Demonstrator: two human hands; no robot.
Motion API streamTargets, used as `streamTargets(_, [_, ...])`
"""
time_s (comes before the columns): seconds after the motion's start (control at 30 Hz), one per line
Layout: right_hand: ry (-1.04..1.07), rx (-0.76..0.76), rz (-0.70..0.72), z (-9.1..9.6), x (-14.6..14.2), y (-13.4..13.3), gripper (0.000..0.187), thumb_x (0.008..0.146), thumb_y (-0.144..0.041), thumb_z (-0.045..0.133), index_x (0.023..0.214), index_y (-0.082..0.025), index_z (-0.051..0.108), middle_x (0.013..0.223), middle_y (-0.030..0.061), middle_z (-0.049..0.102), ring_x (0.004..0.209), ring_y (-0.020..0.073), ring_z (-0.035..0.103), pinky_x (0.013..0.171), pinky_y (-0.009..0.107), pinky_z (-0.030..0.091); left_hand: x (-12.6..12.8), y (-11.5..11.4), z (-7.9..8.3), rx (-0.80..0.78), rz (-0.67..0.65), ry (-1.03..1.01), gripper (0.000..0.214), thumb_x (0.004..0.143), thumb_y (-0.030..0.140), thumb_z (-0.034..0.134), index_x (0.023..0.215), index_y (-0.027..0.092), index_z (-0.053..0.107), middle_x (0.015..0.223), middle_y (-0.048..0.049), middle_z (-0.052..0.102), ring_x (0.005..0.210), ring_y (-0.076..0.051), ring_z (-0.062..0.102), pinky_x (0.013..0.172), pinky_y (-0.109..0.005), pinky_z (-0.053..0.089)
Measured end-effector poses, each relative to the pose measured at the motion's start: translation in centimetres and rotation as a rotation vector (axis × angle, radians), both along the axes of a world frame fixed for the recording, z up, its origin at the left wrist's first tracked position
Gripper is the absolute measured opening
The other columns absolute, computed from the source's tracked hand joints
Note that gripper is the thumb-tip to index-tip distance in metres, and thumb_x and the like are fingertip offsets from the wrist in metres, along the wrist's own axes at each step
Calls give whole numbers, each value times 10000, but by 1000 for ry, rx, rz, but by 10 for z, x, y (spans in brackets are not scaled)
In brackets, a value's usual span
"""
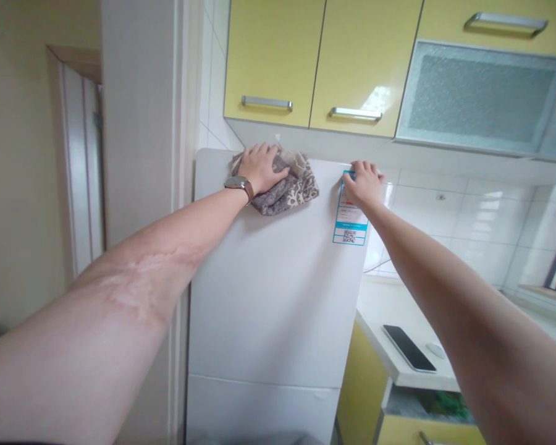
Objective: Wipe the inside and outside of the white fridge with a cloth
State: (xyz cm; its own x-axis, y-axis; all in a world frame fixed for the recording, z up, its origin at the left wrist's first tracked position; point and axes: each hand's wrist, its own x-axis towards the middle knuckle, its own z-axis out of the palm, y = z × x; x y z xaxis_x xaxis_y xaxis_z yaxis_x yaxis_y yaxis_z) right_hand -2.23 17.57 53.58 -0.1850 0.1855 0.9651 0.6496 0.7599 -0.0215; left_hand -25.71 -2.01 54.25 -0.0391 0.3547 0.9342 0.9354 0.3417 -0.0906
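My left hand (pixel 262 171), with a watch (pixel 239 183) on its wrist, presses a brown-and-cream patterned cloth (pixel 301 188) against the upper front of a white refrigerator (pixel 269 284). The fingers lie over the bunched cloth, and part of it drapes down to the right of the hand. At the top right corner of the refrigerator, my right hand (pixel 365 183) grips the edge, fingers over the top and thumb on the front. Just below that thumb is a blue-and-white label (pixel 350 222) with a QR code, its upper part partly covered by the hand.
Yellow wall cabinets (pixel 273 59) hang above the refrigerator, beside a frosted glass door (pixel 484 96). To the right, a white counter (pixel 375 303) carries a dark-screened phone (pixel 408 348) and a small white round object (pixel 436 350). A door frame (pixel 143 123) stands close on the left.
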Motion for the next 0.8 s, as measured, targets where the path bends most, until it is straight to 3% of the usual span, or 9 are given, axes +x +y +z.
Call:
streamTargets(0.13, [8, 8, 10, 0, -2, 4, 476, 991, -433, 308, 1340, -230, 560, 1359, 191, 587, 1310, 420, 435, 1021, 627, 346, -10, -11, -5, 27, 32, 5, 648, 970, 648, 407, 1421, 198, 528, 1458, -114, 549, 1397, -334, 430, 1199, -509, 269])
streamTargets(0.23, [19, 7, 31, 0, -4, 6, 480, 998, -446, 302, 1349, -236, 552, 1357, 186, 584, 1323, 421, 424, 1029, 626, 340, -25, -21, -7, 39, 16, -31, 809, 921, 764, 284, 1469, 207, 494, 1463, -61, 554, 1391, -323, 394, 1216, -545, 237])
streamTargets(0.37, [13, -1, 37, 0, -3, 5, 460, 1015, -488, 284, 1321, -274, 554, 1354, 160, 583, 1315, 398, 434, 1044, 621, 340, -58, -40, -10, 89, -23, -115, 1000, 775, 900, 153, 1518, 301, 449, 1461, 18, 573, 1403, -353, 351, 1240, -587, 209])
streamTargets(0.53, [6, 14, 10, -1, -4, 4, 499, 1040, -566, 205, 1310, -308, 536, 1328, 144, 584, 1303, 387, 423, 1039, 598, 335, -99, -68, -9, 113, -51, -219, 1015, 667, 962, 175, 1505, 445, 420, 1503, 138, 552, 1439, -349, 318, 1268, -547, 225])
streamTargets(0.7, [48, -26, 20, -3, -8, 0, 547, 1046, -618, 135, 1319, -324, 507, 1272, 125, 606, 1291, 356, 346, 1054, 587, 283, -104, -72, -6, 129, -35, -327, 1059, 601, 989, 165, 1506, 495, 406, 1519, 207, 529, 1447, -384, 273, 1265, -580, 171])
streamTargets(0.8, [50, -53, 40, -5, -9, -7, 560, 1035, -628, 122, 1287, -333, 526, 1278, 129, 588, 1325, 379, 322, 1032, 583, 284, -101, -68, -8, 150, -50, -302, 1047, 631, 974, 162, 1511, 467, 414, 1578, 201, 464, 1453, -388, 275, 1258, -563, 177])
